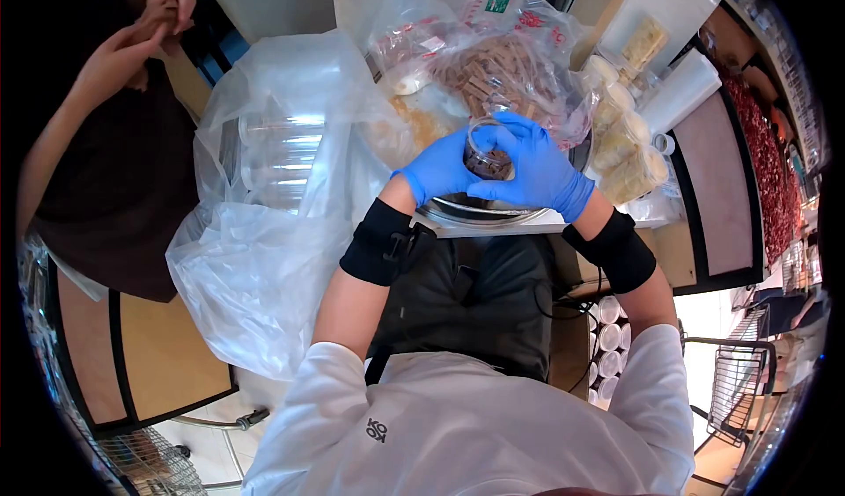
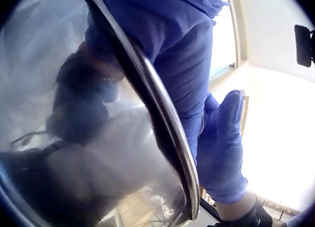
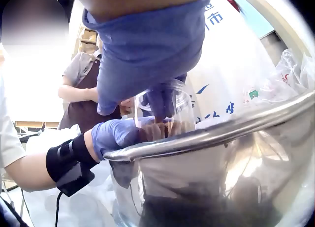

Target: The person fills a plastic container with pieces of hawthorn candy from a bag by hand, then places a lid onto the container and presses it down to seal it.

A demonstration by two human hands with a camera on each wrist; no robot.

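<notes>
Both hands wear blue gloves. A clear round jar [image 1: 489, 163] with brown pieces in its bottom stands over the near rim of a metal bowl [image 1: 480, 214]. My left hand [image 1: 437, 169] grips the jar's side. My right hand [image 1: 535, 166] is over the jar; in the right wrist view, fingers of the right hand [image 3: 150, 55] reach down inside the jar [image 3: 184, 109] onto upright brown pieces [image 3: 160, 130]. Whether they pinch a piece is hidden. The left wrist view shows the bowl's rim [image 2: 170, 119] close beside the left hand [image 2: 182, 55].
Brown sticks [image 1: 497, 78] in clear plastic fill the bowl's far side. Stacked clear containers [image 1: 283, 157] lie in a large bag at left. Filled tubs [image 1: 629, 157] and a white roll [image 1: 682, 91] are at right. Another person [image 1: 114, 161] stands at far left.
</notes>
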